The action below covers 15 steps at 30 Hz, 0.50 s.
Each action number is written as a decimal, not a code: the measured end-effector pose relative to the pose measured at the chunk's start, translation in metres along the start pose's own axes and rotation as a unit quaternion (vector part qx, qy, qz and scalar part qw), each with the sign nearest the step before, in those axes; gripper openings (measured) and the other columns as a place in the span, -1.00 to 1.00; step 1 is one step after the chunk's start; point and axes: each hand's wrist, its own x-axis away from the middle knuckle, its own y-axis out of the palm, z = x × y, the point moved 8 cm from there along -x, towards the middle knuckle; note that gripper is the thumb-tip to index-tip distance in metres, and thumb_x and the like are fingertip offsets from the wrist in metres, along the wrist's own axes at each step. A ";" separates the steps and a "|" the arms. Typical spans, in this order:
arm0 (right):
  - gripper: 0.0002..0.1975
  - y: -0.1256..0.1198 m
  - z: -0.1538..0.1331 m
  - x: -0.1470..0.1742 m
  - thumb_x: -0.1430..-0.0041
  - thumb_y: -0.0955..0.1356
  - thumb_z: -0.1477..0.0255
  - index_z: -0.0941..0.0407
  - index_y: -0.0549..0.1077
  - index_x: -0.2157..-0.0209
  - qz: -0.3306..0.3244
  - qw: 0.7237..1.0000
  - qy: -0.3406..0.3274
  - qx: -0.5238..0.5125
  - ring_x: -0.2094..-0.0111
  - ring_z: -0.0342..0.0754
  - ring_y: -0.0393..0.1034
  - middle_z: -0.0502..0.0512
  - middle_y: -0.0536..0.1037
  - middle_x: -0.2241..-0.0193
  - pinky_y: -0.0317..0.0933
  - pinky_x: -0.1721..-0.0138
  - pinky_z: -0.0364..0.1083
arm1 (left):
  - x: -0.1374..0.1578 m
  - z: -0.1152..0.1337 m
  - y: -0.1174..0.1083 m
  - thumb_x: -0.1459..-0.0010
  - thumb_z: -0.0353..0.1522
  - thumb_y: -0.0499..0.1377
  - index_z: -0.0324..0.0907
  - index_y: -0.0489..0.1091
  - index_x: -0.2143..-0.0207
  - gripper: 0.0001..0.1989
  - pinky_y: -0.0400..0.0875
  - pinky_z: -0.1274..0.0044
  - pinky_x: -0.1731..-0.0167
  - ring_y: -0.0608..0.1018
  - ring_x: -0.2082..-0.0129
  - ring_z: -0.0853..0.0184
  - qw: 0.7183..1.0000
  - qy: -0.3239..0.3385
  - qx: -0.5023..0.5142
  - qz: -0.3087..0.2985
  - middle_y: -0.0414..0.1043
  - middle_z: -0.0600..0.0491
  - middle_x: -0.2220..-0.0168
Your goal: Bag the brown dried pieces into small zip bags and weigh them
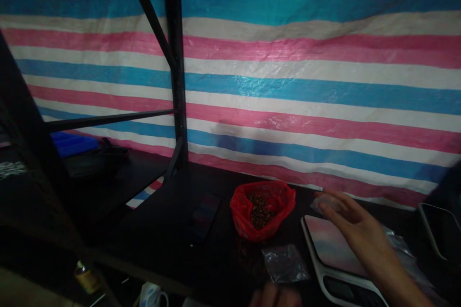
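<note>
One close head-worn view, forward and down over the dark tabletop [154, 230] (striped sheeting [317, 69] ahead)

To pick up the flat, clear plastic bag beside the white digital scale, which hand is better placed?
Probably the left hand: though blurred, it is nearer the flat, clear plastic bag, while the right hand holds crumpled clear plastic.
</note>
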 end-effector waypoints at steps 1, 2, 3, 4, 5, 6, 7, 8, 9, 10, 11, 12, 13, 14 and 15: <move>-0.38 0.004 -0.008 0.001 0.11 0.60 0.01 0.03 0.60 0.05 0.006 1.000 -0.014 -0.012 -0.03 0.24 0.61 0.24 0.71 0.01 0.51 -0.05 0.11 | 0.002 0.005 0.004 -0.20 -0.07 0.25 0.41 0.48 -0.16 -0.55 0.71 0.05 0.23 0.64 -0.06 -0.08 1.000 -0.015 0.011 -0.024 0.65 -0.07 -0.03; -0.36 0.008 -0.015 0.002 0.06 0.58 0.00 0.03 0.59 -0.01 0.011 0.999 -0.023 -0.023 -0.03 0.21 0.61 0.23 0.69 -0.03 0.50 -0.06 0.12 | 0.002 0.007 0.007 -0.20 -0.03 0.25 0.15 0.48 -0.24 -0.44 0.69 -0.02 0.09 0.62 -0.10 -0.15 0.998 -0.042 0.024 -0.052 0.62 -0.19 -0.11; -0.32 0.011 -0.021 0.002 0.03 0.57 -0.01 0.03 0.57 -0.07 0.011 0.999 -0.030 -0.033 0.00 0.19 0.62 0.22 0.69 -0.05 0.50 -0.06 0.13 | 0.001 0.006 0.014 -0.21 -0.01 0.25 -0.07 0.45 -0.29 -0.34 0.61 -0.05 -0.09 0.55 -0.21 -0.20 0.990 -0.083 0.049 -0.107 0.53 -0.27 -0.23; -0.31 0.013 -0.026 0.002 0.00 0.57 -0.01 0.04 0.55 -0.11 0.009 0.998 -0.036 -0.040 0.03 0.17 0.64 0.21 0.69 -0.03 0.50 -0.06 0.13 | -0.001 0.005 0.020 -0.23 -0.02 0.25 -0.22 0.38 -0.34 -0.26 0.47 -0.06 -0.24 0.44 -0.32 -0.23 0.977 -0.124 0.073 -0.155 0.39 -0.33 -0.34; -0.31 0.015 -0.028 0.002 -0.03 0.56 0.01 0.04 0.54 -0.13 -0.003 0.998 -0.038 -0.045 0.04 0.15 0.64 0.19 0.70 -0.01 0.50 -0.07 0.12 | -0.004 0.003 0.023 -0.27 -0.04 0.25 -0.29 0.30 -0.38 -0.23 0.30 -0.06 -0.36 0.31 -0.42 -0.22 0.964 -0.163 0.091 -0.188 0.26 -0.33 -0.42; -0.33 0.017 -0.030 0.001 -0.05 0.56 0.02 0.04 0.54 -0.13 -0.015 0.998 -0.042 -0.051 0.04 0.12 0.64 0.18 0.72 0.02 0.49 -0.07 0.10 | -0.007 0.002 0.027 -0.26 -0.07 0.27 -0.34 0.26 -0.40 -0.20 0.20 -0.07 -0.40 0.24 -0.45 -0.23 0.952 -0.187 0.097 -0.224 0.18 -0.35 -0.45; -0.35 0.017 -0.031 0.000 -0.06 0.56 0.03 0.04 0.55 -0.13 -0.027 0.997 -0.045 -0.057 0.05 0.10 0.64 0.15 0.73 0.05 0.49 -0.07 0.08 | -0.010 0.000 0.030 -0.27 -0.11 0.29 -0.36 0.22 -0.41 -0.19 0.12 -0.06 -0.43 0.18 -0.48 -0.22 0.942 -0.205 0.098 -0.249 0.13 -0.35 -0.47; -0.36 0.017 -0.030 -0.002 -0.05 0.57 0.05 0.03 0.55 -0.12 -0.037 0.996 -0.045 -0.063 0.05 0.09 0.64 0.14 0.73 0.07 0.48 -0.06 0.05 | -0.013 -0.001 0.034 -0.25 -0.15 0.32 -0.38 0.20 -0.41 -0.18 0.08 -0.06 -0.43 0.16 -0.49 -0.21 0.934 -0.217 0.092 -0.270 0.11 -0.36 -0.47; -0.37 0.015 -0.029 -0.003 -0.05 0.57 0.05 0.02 0.56 -0.11 -0.042 0.996 -0.044 -0.069 0.05 0.08 0.64 0.12 0.74 0.08 0.49 -0.05 0.03 | -0.014 -0.003 0.038 -0.23 -0.18 0.35 -0.41 0.20 -0.41 -0.17 0.07 -0.06 -0.43 0.15 -0.48 -0.22 0.927 -0.223 0.086 -0.288 0.11 -0.38 -0.46; -0.37 0.013 -0.025 -0.005 -0.04 0.58 0.05 0.01 0.56 -0.11 -0.043 0.996 -0.039 -0.074 0.04 0.07 0.64 0.12 0.74 0.09 0.49 -0.03 0.01 | -0.015 -0.005 0.043 -0.21 -0.20 0.37 -0.42 0.22 -0.40 -0.17 0.07 -0.06 -0.43 0.16 -0.48 -0.23 0.924 -0.224 0.080 -0.299 0.13 -0.40 -0.46; -0.37 0.012 -0.021 -0.008 -0.05 0.58 0.05 0.00 0.55 -0.11 -0.041 0.996 -0.033 -0.077 0.04 0.07 0.64 0.12 0.74 0.09 0.49 -0.01 0.00 | -0.015 -0.006 0.048 -0.19 -0.22 0.39 -0.42 0.26 -0.38 -0.18 0.09 -0.07 -0.42 0.18 -0.47 -0.24 0.924 -0.220 0.077 -0.303 0.16 -0.41 -0.44; -0.37 0.011 -0.017 -0.010 -0.06 0.57 0.05 0.00 0.54 -0.12 -0.038 0.996 -0.026 -0.078 0.06 0.07 0.64 0.12 0.74 0.09 0.49 0.01 0.00 | -0.016 -0.008 0.053 -0.18 -0.22 0.40 -0.40 0.31 -0.35 -0.22 0.13 -0.08 -0.40 0.22 -0.46 -0.25 0.926 -0.213 0.075 -0.302 0.20 -0.41 -0.42; -0.37 0.012 -0.013 -0.014 -0.07 0.56 0.05 -0.01 0.53 -0.13 -0.038 0.996 -0.021 -0.079 0.08 0.06 0.64 0.12 0.73 0.09 0.50 0.04 0.00 | -0.016 -0.010 0.058 -0.18 -0.23 0.40 -0.38 0.37 -0.31 -0.28 0.17 -0.10 -0.38 0.25 -0.44 -0.26 0.931 -0.205 0.073 -0.294 0.25 -0.41 -0.40; -0.36 0.014 -0.010 -0.018 -0.08 0.55 0.05 -0.01 0.50 -0.15 -0.040 0.996 -0.021 -0.080 0.11 0.05 0.64 0.13 0.73 0.09 0.51 0.07 0.00 | -0.018 -0.011 0.061 -0.20 -0.24 0.38 -0.34 0.44 -0.26 -0.37 0.22 -0.11 -0.34 0.30 -0.41 -0.27 0.937 -0.196 0.070 -0.279 0.32 -0.39 -0.37; -0.36 0.018 -0.007 -0.022 -0.08 0.55 0.07 -0.01 0.48 -0.14 -0.043 0.995 -0.026 -0.084 0.16 0.04 0.65 0.13 0.72 0.09 0.51 0.12 -0.01 | -0.020 -0.013 0.064 -0.23 -0.26 0.35 -0.31 0.50 -0.20 -0.46 0.28 -0.12 -0.31 0.35 -0.38 -0.26 0.945 -0.189 0.065 -0.260 0.38 -0.36 -0.34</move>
